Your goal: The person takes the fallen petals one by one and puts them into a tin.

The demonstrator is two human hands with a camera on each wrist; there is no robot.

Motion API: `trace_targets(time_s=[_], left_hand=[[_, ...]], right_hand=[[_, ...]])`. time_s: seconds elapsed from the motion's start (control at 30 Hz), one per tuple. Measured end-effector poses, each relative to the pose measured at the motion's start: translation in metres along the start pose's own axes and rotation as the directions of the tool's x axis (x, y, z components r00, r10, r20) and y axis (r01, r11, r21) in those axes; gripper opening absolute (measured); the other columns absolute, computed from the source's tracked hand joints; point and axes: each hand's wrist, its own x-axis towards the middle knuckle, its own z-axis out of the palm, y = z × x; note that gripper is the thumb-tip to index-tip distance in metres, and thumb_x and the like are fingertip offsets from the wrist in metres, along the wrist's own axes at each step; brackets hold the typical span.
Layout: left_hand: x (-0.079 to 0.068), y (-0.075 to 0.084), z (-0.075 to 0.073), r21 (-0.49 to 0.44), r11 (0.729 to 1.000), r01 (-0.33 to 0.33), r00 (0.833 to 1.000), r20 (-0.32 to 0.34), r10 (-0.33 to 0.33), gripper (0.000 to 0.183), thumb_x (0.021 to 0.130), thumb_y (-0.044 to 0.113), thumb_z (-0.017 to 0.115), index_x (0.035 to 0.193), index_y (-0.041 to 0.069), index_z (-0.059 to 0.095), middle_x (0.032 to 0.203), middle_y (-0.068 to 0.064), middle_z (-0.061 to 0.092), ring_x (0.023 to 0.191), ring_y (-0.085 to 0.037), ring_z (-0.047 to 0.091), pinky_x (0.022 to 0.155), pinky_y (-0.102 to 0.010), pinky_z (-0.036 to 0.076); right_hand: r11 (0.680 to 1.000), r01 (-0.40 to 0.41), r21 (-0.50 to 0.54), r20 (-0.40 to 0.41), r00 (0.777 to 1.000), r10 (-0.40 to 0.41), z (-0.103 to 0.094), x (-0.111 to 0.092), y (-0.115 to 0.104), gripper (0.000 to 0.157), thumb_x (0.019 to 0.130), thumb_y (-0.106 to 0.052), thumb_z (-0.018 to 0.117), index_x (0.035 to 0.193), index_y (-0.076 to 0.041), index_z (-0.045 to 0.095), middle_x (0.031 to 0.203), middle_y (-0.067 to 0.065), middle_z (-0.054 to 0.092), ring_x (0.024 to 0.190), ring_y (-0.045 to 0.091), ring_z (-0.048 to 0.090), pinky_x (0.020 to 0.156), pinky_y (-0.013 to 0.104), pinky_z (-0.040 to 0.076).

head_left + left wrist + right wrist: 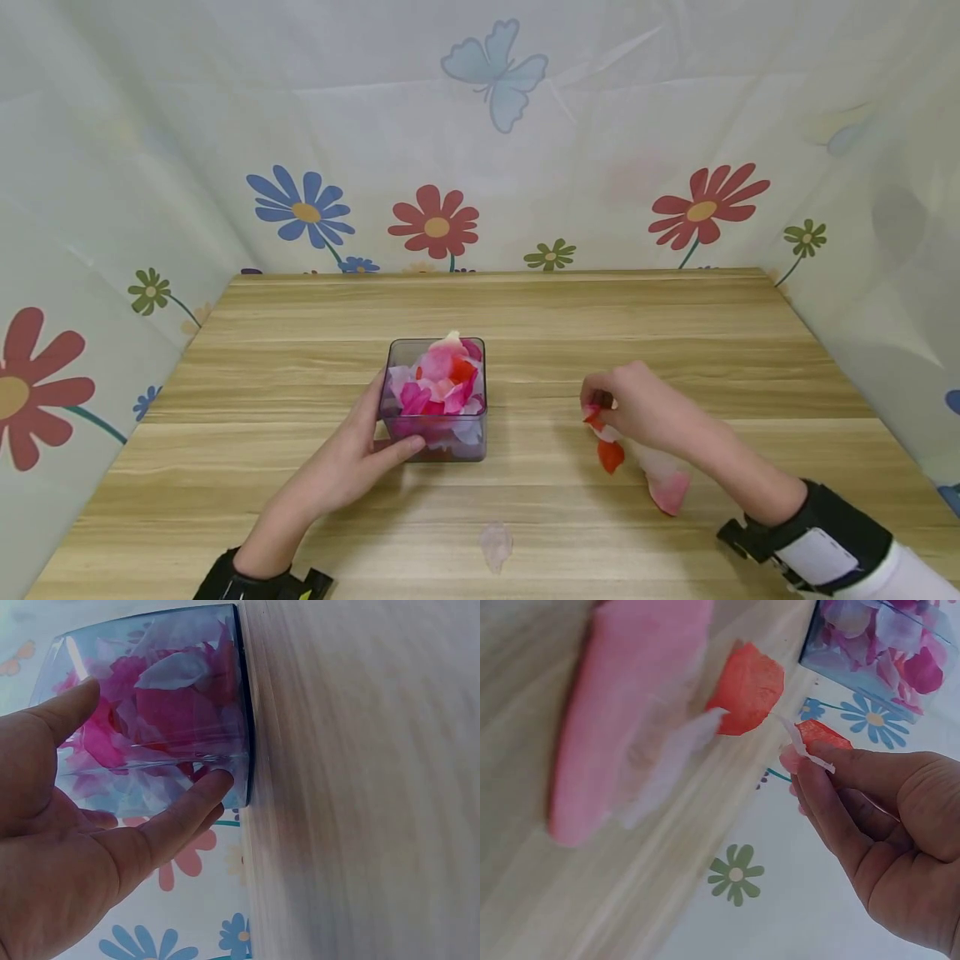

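Observation:
A clear grey square plastic box (471, 440) stands on the table, heaped with pink, red and white artificial petals (442, 375). My left hand (341, 458) holds the box at its left side, the thumb along the near wall. In the left wrist view the fingers (191, 806) spread along another wall. To the right of the box, my right hand (637, 404) pinches a red petal (821, 735) and a whitish one between thumb and fingertips. Below that hand lie a red petal (611, 457) and a pink-and-white petal (669, 492).
A single pale petal (496, 546) lies near the front of the wood-grain table (300, 317). White flower-printed sheeting (585, 150) rises behind the table and along both sides. Black straps (832, 533) circle the wrists.

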Motion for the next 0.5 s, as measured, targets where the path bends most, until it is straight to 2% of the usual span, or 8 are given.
trace_targets(time_s=[0.17,0.3,0.5], left_hand=[[0.001,-0.001,0.0,0.008,1.0,-0.005,1.0,-0.003,0.005,0.097,0.091,0.035,0.072,0.158,0.023,0.004,0.151,-0.001,0.025,0.134,-0.029,0.038,0.088,-0.03,0.051],[0.001,-0.002,0.001,0.007,1.0,-0.01,1.0,-0.008,0.01,0.097,0.091,0.034,0.072,0.158,0.026,0.003,0.151,-0.001,0.024,0.135,-0.029,0.037,0.089,-0.034,0.051],[0.001,-0.004,0.001,0.006,1.0,-0.011,1.0,-0.009,0.011,0.097,0.091,0.035,0.072,0.158,0.027,0.003,0.152,-0.001,0.023,0.135,-0.03,0.037,0.089,-0.036,0.051]], right_hand=[[1.0,0.002,-0.013,-0.019,1.0,-0.002,-0.007,0.003,-0.006,0.027,0.078,0.009,0.078,0.079,-0.015,0.066,0.073,-0.012,0.059,0.069,0.006,0.057,0.063,0.016,0.049],[1.0,-0.01,-0.013,-0.028,1.0,0.01,-0.012,0.004,-0.01,0.026,0.078,0.008,0.078,0.08,-0.015,0.067,0.073,-0.013,0.059,0.069,0.005,0.057,0.063,0.017,0.049],[1.0,0.014,-0.024,-0.064,0.998,-0.015,-0.018,0.009,-0.015,0.024,0.078,0.008,0.078,0.083,-0.013,0.068,0.075,-0.013,0.061,0.072,0.006,0.06,0.063,0.018,0.05]])
